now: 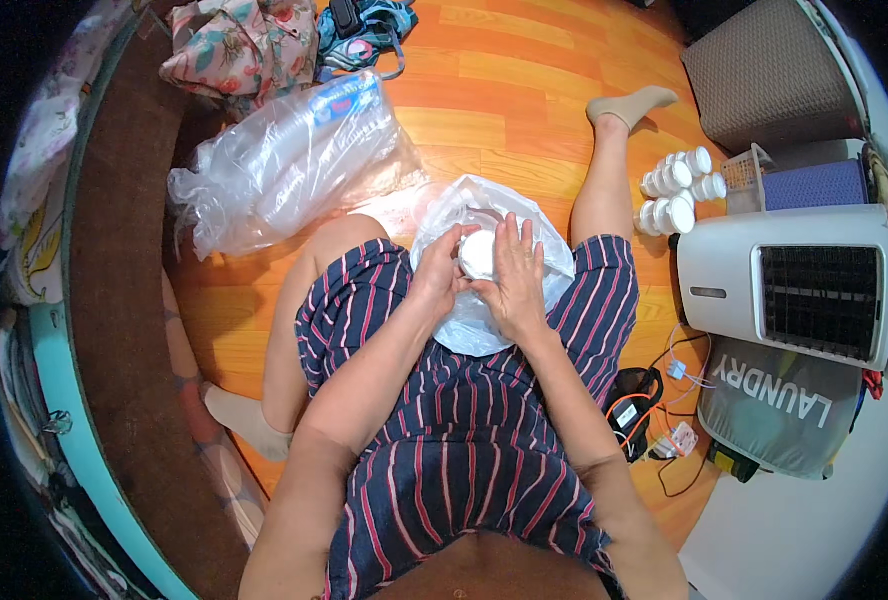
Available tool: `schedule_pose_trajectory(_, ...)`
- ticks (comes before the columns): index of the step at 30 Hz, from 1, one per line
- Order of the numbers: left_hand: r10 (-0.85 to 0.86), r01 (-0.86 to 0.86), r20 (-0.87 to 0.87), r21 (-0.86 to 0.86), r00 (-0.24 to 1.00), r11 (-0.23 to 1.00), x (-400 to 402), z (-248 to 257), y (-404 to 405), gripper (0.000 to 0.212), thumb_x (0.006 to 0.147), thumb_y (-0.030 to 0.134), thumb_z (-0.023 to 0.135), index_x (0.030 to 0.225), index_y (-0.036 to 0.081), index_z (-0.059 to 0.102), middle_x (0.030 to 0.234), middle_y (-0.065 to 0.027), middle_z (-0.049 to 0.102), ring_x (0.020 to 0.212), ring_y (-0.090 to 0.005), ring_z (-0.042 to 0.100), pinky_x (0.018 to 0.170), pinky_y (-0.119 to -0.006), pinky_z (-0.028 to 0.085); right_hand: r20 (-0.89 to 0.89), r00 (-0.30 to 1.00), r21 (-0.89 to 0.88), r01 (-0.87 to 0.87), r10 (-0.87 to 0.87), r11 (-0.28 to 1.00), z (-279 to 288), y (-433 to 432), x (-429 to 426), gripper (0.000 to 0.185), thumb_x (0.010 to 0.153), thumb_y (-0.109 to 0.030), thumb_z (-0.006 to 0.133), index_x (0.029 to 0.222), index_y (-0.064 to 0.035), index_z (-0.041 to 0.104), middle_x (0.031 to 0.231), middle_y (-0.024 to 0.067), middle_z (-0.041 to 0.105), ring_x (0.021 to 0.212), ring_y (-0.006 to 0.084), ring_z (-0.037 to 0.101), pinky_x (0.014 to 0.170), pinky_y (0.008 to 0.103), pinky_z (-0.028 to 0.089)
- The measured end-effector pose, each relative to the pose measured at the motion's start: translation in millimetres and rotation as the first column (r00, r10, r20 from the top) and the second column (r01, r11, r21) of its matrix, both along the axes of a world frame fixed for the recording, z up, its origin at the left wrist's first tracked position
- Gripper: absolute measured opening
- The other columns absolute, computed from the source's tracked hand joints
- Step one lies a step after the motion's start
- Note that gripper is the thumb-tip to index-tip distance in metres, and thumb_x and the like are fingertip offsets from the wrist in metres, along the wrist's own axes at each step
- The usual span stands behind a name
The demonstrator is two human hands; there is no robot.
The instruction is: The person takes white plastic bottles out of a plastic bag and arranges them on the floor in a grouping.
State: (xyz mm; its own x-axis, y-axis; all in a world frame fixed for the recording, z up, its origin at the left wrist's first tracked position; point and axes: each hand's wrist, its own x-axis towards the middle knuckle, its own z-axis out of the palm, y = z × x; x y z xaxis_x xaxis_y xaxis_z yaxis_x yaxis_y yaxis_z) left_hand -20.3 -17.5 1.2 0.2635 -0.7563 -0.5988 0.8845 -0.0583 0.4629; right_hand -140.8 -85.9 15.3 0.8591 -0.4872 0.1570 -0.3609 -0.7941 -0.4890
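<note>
A round white lidded container (477, 255) is between my two hands, above an open white plastic bag (474, 330) in my lap. My left hand (438, 270) grips the container's left side, with fingers around its rim. My right hand (517, 277) rests its palm side against the container's right edge, fingers extended and pointing away from me. What the bag holds is mostly hidden by my hands. A large clear plastic bag (286, 165) lies on the floor, ahead and to the left.
Several white-lidded containers (673, 191) are grouped on the wooden floor (489, 90) at right, beside a white air cooler (721, 277). Cables and a laundry bag (781, 409) lie nearer. Flowered fabric (249, 52) is at upper left; a brown-surfaced ledge (113, 262) runs along the left.
</note>
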Motion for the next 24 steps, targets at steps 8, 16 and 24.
schedule_pose_trajectory(8,0.041,-0.053,0.122,0.102,0.992,0.993,-3.5,-13.7,2.3,0.036,0.090,0.034,0.043,0.111,0.005,0.053,0.105,-0.0081,0.057,0.089,-0.0183,0.058,0.071,-0.032,0.048,-0.244,0.968,-0.166,-0.104,0.061,0.981,3.3,11.6,12.7,0.087,0.077,-0.065,0.036,0.137,-0.0025,0.024,0.145,0.0152,0.017,0.134,0.0373,0.007,0.102,0.0589,0.008)
schedule_pose_trajectory(16,0.057,-0.059,0.033,0.052,0.998,0.997,1.9,-6.6,12.6,0.035,0.091,0.031,0.040,0.108,0.005,0.055,0.101,-0.0081,0.059,0.083,-0.0171,0.061,0.065,-0.031,0.051,-0.135,0.991,-0.073,0.017,-0.027,0.997,-1.4,14.8,2.1,0.091,0.077,-0.062,0.041,0.135,0.0050,0.022,0.144,0.0218,0.015,0.133,0.0396,0.009,0.102,0.0582,0.011)
schedule_pose_trajectory(24,0.053,-0.051,-0.028,0.069,0.998,0.996,1.9,-0.5,10.2,0.036,0.091,0.034,0.039,0.111,0.007,0.054,0.105,-0.0072,0.058,0.088,-0.0186,0.060,0.073,-0.037,0.050,-0.011,0.998,0.131,0.065,-0.065,0.989,-14.9,7.0,-8.2,0.091,0.082,-0.053,0.047,0.135,0.0107,0.010,0.140,0.0305,0.015,0.131,0.0424,0.014,0.106,0.0460,0.014)
